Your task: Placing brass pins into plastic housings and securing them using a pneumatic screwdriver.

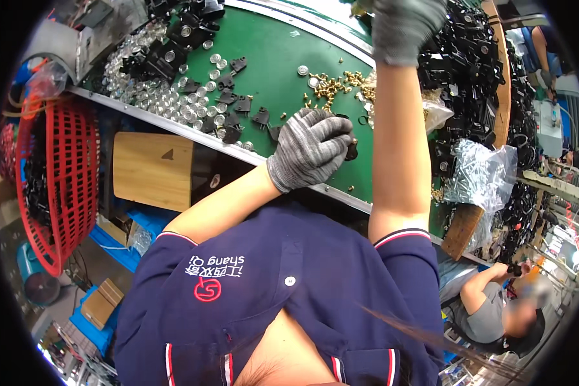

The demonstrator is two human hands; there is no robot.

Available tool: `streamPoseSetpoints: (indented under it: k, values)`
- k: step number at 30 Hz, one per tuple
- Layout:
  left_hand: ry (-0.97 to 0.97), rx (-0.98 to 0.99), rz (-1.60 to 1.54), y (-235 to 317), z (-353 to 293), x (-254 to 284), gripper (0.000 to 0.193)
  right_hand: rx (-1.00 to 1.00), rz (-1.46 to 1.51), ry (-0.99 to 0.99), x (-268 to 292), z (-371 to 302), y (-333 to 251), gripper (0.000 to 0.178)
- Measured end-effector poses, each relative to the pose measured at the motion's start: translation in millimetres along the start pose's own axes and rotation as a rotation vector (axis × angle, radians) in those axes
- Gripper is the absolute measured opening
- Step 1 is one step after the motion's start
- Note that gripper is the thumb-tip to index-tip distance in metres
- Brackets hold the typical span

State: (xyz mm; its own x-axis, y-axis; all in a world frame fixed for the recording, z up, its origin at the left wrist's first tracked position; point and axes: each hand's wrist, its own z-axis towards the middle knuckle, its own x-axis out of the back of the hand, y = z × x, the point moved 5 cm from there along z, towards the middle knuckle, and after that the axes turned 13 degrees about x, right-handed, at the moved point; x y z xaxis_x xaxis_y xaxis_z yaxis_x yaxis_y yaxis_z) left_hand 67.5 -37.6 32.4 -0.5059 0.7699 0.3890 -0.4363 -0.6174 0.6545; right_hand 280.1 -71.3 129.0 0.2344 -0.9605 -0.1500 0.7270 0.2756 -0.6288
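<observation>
My left hand (312,149), in a grey knit glove, is closed at the near edge of the green work table (270,55). A small black plastic part (352,150) sticks out at its fingertips. My right arm is stretched far forward, and my right hand (405,29), gloved the same way, is at the top edge beside a heap of black parts (466,61); its fingers are cut off or hidden. Between the hands lie loose brass screws (328,89). Left of my left hand are small black plastic pieces (243,104) and many clear round caps (196,103).
A plastic bag of silvery metal pieces (479,174) lies at the right by a wooden board (463,231). A red basket (61,186) with black parts stands at the left, near a wooden panel (151,168). Another person (492,309) sits at the lower right.
</observation>
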Motion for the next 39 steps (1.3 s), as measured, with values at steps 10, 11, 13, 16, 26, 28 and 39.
streamPoseSetpoints:
  k: [10, 11, 13, 16, 26, 28, 39]
  values:
    - [-0.048, 0.022, -0.026, -1, 4, 7, 0.020, -0.332, 0.273, 0.044, 53, -98, -100, 0.054]
    - [-0.054, 0.030, -0.018, -2, 5, 8, 0.020, -0.336, 0.269, 0.044, 54, -100, -102, 0.054]
    - [-0.059, 0.039, -0.010, -2, 4, 6, 0.020, -0.382, 0.204, 0.008, 55, -103, -104, 0.054]
    - [-0.053, 0.036, -0.010, -2, 2, 5, 0.021, -0.416, 0.182, -0.027, 55, -108, -105, 0.054]
    - [-0.038, 0.042, 0.002, -3, 2, 2, 0.012, -0.412, 0.119, -0.065, 59, -111, -95, 0.054]
    - [-0.040, 0.042, -0.013, -4, 1, 2, 0.012, -0.421, 0.138, -0.064, 60, -110, -94, 0.054]
    - [-0.037, 0.000, 0.023, -2, 0, 0, 0.011, -0.519, 0.370, -0.235, 57, -108, -80, 0.050]
